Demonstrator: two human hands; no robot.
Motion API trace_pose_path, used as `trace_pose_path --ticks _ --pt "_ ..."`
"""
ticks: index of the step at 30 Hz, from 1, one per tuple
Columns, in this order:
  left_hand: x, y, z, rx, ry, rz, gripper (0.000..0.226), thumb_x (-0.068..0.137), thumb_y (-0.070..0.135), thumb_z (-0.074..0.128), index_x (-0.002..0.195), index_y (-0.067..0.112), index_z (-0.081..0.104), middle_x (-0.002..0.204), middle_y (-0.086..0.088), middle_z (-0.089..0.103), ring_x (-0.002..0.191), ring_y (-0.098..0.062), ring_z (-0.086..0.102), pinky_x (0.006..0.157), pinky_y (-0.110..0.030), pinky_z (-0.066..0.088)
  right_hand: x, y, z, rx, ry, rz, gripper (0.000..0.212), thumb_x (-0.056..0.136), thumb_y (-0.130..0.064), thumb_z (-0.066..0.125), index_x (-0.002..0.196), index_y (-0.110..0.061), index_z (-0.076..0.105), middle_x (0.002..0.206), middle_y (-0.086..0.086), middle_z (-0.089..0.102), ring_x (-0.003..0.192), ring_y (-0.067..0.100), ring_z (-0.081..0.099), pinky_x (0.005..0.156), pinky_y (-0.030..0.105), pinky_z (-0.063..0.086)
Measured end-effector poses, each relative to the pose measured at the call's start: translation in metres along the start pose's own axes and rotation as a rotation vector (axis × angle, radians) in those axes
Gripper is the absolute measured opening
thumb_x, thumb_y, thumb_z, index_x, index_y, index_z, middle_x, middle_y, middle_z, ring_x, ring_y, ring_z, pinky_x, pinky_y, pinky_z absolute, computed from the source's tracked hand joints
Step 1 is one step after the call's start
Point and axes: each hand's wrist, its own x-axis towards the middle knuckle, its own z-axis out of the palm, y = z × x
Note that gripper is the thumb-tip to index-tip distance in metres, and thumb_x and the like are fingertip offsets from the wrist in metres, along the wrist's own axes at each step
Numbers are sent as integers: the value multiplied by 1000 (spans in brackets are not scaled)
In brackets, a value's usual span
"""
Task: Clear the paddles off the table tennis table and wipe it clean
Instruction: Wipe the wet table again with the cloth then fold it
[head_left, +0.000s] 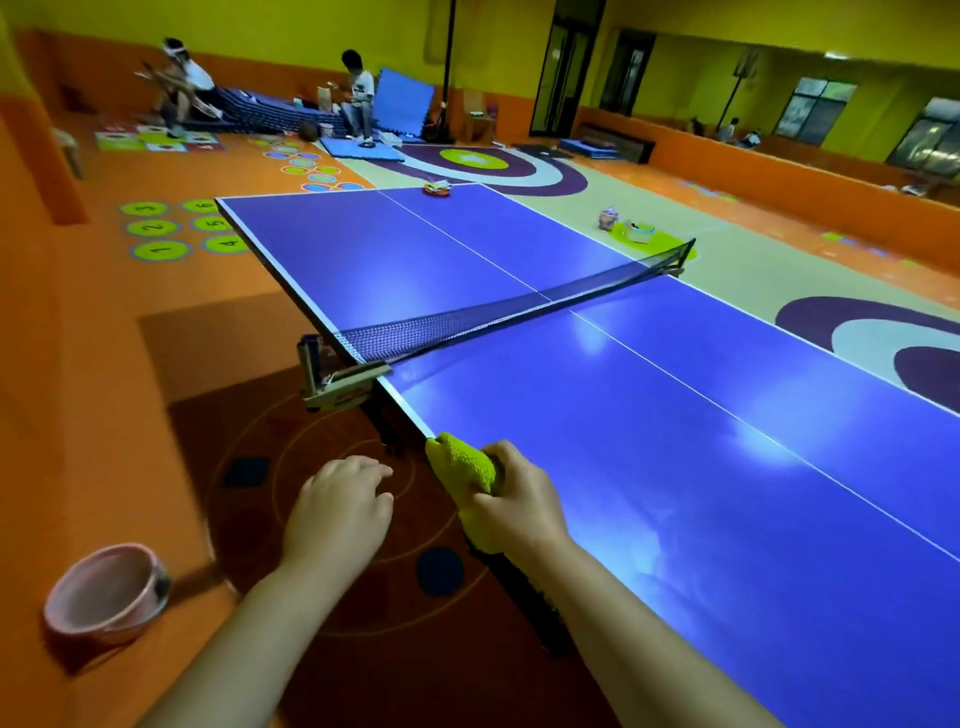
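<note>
right hand: clenched on yellow cloth at the tabletop near edge, just short of the net | left hand: released, fingers spread, off that edge above the floor | paddles: stacked at tabletop's far end

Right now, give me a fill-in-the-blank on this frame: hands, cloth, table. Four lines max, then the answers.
1. The right hand grips a cloth coloured ____.
2. The cloth sits at the ____ of the table.
3. The left hand holds ____.
4. The pink bucket stands on the ____.

Missing words: yellow; edge; nothing; floor
</note>
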Motion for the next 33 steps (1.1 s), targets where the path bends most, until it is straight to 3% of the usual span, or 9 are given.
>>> trace_pose_path --ticks 8,14,18,21,24,29,33 --pt "80 -73 11 27 -34 -142 32 93 29 50 125 28 55 129 13 51 124 -8 41 103 -28 34 115 -33 49 41 -79 -46 32 63 -28 66 92 -34 55 75 -6 63 70 15 61 62 41 54" --pt "158 -140 -4 78 12 -339 33 94 27 50 127 25 55 130 9 52 122 -13 43 98 -30 36 226 -78 97 169 -183 -140 31 59 -40 67 87 -34 55 72 -4 65 68 17 63 62 45 54" --pt "197 -187 -16 110 92 -495 34 94 28 49 127 24 54 130 8 52 121 -14 43 97 -28 36 299 -116 132 190 -291 -248 28 70 -45 69 92 -31 58 78 -6 66 74 14 63 67 45 54" --pt "213 -220 -18 124 110 -617 32 92 27 52 123 24 57 127 7 55 117 -16 46 94 -28 37 339 -149 164 262 -390 -289 22 81 -29 73 97 -27 58 80 -3 67 66 7 65 59 37 56" --pt "226 -251 -20 134 111 -703 30 88 23 58 117 23 62 122 6 59 114 -17 49 91 -29 40 364 -181 202 383 -505 -285 17 88 -13 68 97 -21 56 73 -4 62 53 -5 60 45 14 45" --pt "284 -305 -36 118 117 -684 34 89 30 58 123 26 57 127 11 54 119 -12 44 93 -23 35 405 -232 280 469 -632 -282 7 93 -20 63 96 -23 58 86 -2 65 68 -3 61 57 14 48" --pt "346 -361 -49 -73 152 -609 38 85 36 63 122 29 57 123 14 53 118 -8 43 90 -18 31 435 -282 346 507 -641 -283 8 97 -23 57 98 -15 58 81 -1 64 69 3 60 64 22 49"
